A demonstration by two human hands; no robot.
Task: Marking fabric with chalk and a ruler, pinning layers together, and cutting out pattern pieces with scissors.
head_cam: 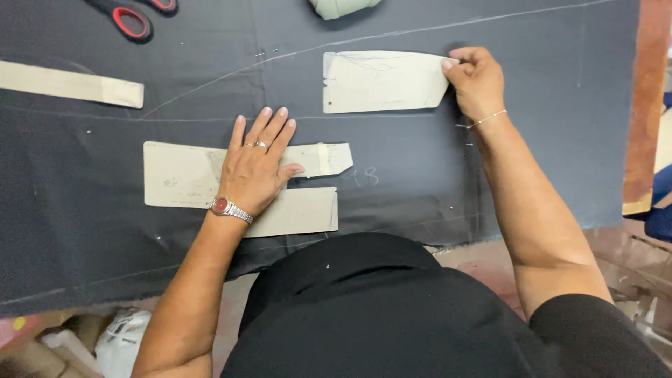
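My left hand (257, 166) lies flat with fingers spread on a long beige card pattern piece (178, 175) on dark grey cloth (70, 210); a watch and a ring are on that hand. A second card piece (301, 212) lies just below it. My right hand (476, 78) pinches the right end of another beige pattern piece (381, 82) farther up the cloth. White chalk lines (210, 87) cross the cloth.
Red-and-black scissors (133, 17) lie at the top left. A long beige card strip (70, 84) lies at the left. A pale green rounded object (343, 5) sits at the top edge. The wooden table edge (647, 105) shows at the right.
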